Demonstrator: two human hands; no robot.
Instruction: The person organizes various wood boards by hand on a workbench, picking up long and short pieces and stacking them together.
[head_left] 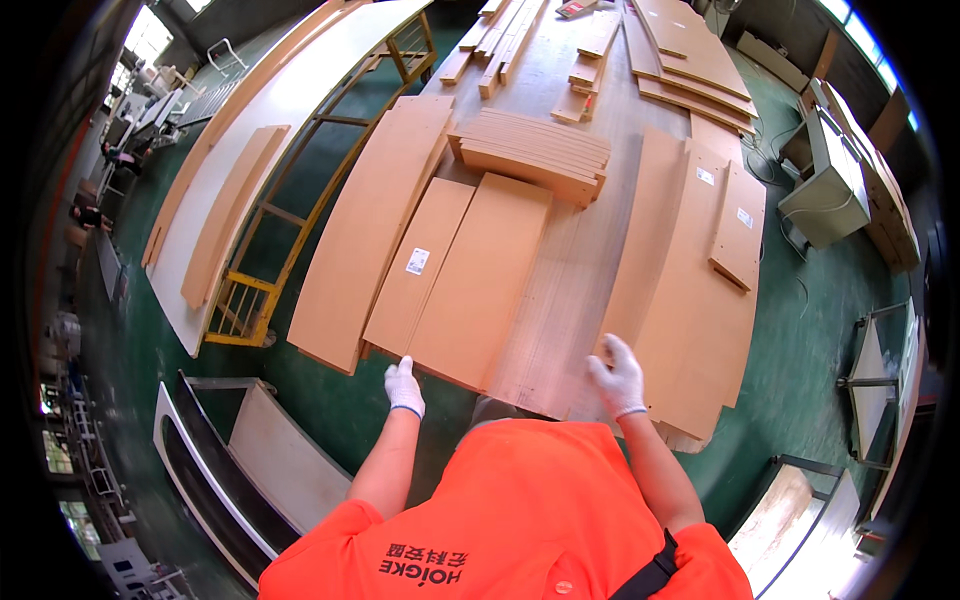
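Note:
Both my hands wear white knitted gloves. My left hand [404, 387] is at the front edge of a narrow wood-coloured board [420, 300] with a white label. Its thumb lies at the board's edge and the other fingers are curled, partly hidden. A wider board [490, 270] lies right alongside that one. My right hand [617, 378] hovers with fingers apart and nothing in it, close to the left side of a long board [645, 230]. Beside that long board lies a large labelled panel [690, 300] with a smaller drilled board [740, 225] on top.
The wood-grained table [560, 320] carries a stack of short boards [530, 155], a long panel [375, 220] at left and more panels [690, 50] at the far right. A yellow-framed cart [245, 310] stands left; a metal-framed rack [240, 450] is at lower left.

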